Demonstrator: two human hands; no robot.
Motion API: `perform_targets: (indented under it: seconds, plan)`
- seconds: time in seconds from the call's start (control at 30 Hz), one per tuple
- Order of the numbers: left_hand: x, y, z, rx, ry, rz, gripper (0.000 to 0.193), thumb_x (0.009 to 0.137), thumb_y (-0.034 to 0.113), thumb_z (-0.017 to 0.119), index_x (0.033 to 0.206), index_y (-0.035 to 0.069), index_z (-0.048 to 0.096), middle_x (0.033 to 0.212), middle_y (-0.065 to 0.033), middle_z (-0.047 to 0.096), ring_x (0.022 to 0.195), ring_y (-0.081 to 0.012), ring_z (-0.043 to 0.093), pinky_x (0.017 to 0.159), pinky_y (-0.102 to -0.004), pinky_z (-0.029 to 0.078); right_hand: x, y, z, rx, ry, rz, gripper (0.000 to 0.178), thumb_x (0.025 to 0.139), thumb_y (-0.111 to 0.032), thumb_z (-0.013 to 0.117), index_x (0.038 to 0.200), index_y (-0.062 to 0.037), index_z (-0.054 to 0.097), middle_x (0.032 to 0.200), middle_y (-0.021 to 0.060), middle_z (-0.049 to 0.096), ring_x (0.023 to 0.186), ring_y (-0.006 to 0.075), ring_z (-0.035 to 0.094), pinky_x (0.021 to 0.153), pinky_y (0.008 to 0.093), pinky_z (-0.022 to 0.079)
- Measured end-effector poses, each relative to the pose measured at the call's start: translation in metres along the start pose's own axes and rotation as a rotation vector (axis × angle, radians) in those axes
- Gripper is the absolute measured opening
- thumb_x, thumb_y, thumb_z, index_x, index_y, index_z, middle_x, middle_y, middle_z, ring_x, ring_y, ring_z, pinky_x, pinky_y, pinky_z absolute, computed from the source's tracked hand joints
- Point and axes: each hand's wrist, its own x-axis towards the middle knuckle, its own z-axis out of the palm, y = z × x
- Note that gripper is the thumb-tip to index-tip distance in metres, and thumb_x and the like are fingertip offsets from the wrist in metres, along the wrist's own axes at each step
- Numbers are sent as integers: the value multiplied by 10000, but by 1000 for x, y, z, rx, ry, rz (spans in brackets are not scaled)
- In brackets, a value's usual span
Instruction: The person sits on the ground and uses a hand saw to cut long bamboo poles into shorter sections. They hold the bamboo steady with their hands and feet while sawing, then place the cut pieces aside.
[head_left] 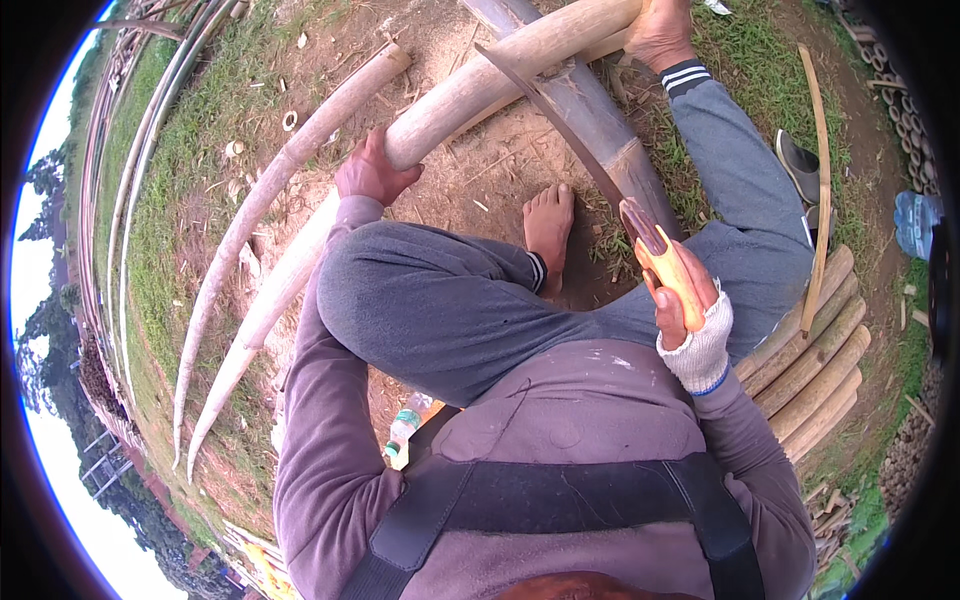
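Note:
My left hand (pixel 375 172) is wrapped around a thick pale bamboo pole (pixel 450 112). Beyond that hand, a paler length (pixel 262 310) runs down to the lower left. My right hand (pixel 690 300), in a white knitted glove with bare fingers, grips the orange-yellow handle of a hand saw (pixel 575 145). Its long, narrow, dark blade slants up and left, the tip overlapping the pole; whether it touches cannot be told. The pole crosses a thicker grey bamboo log (pixel 640 165). My right foot (pixel 662 30) presses at the pole's upper end.
Another bamboo pole (pixel 270 185) lies to the left. Several cut bamboo lengths (pixel 815 360) are stacked by my right side. A plastic bottle (pixel 403 428) lies near my left hip, a blue water container (pixel 915 225) at far right. My bare left foot (pixel 548 225) rests on dirt.

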Motion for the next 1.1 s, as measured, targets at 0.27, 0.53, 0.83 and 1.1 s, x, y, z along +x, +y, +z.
perform_targets:
  seconds: [0.27,0.53,0.83,1.1]
  plan:
    - [11,16,-17,27,-71,-22,966,732,585,856,1517,132,521,1355,-172,704,1221,-344,710,1023,-481,580,218,12,109,-137,78,78,376,1002,-262,726,1245,26,717,1127,242,760,1016,423,730,881,433,583]
    - [2,-4,4,-9,17,16,941,717,579,867,1490,159,536,1307,-186,706,1166,-364,727,985,-499,594,23,-5,16,83,17,60,467,1015,-173,703,1404,67,608,1248,222,735,1113,306,746,957,376,575]
    - [9,5,-5,12,-35,3,907,732,583,871,1464,157,547,1287,-168,714,1145,-357,739,966,-501,603,200,10,118,30,109,167,411,962,-249,800,1226,40,675,1046,186,757,947,275,746,847,384,575]
    - [3,4,-6,-29,22,11,894,712,582,886,1440,167,576,1271,-146,725,1138,-348,740,973,-480,599,188,32,115,-21,143,-117,423,954,-360,789,1188,-36,650,873,222,735,844,429,742,722,489,578]
